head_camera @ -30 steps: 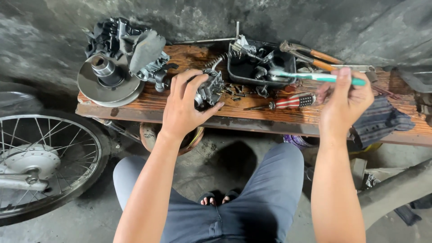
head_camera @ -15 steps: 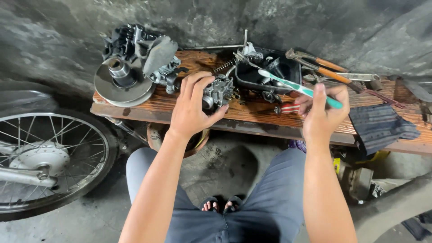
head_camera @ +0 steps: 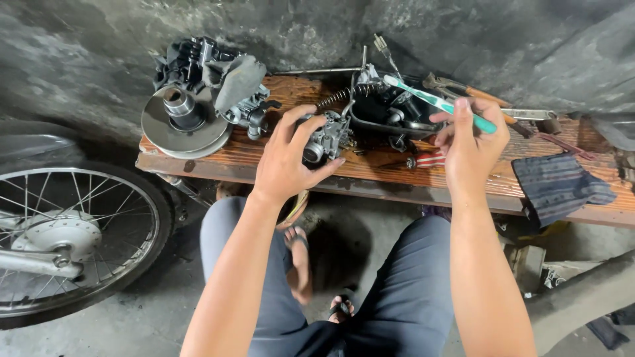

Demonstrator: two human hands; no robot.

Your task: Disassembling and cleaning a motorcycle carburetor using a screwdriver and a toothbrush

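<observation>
Down over the wooden bench (head_camera: 370,173), the head view shows the left hand (head_camera: 286,162) curled around a small grey carburettor (head_camera: 325,137), fingers over its top and thumb under its front, holding it just above the bench's middle, near the front edge. The right hand (head_camera: 471,147) is closed on a toothbrush (head_camera: 438,103) with a green and white handle, pinched between thumb and fingertips; its bristled head points up and left over a black tray (head_camera: 383,122) of small parts that sits toward the back edge. A red-handled screwdriver (head_camera: 426,160) lies on the bench just beside the right hand. At the left end stands an engine part with a round metal disc (head_camera: 186,125). A dark folded cloth (head_camera: 559,185) hangs over the right front edge. A spoked wheel (head_camera: 63,238) stands on the floor, left of the bench.
</observation>
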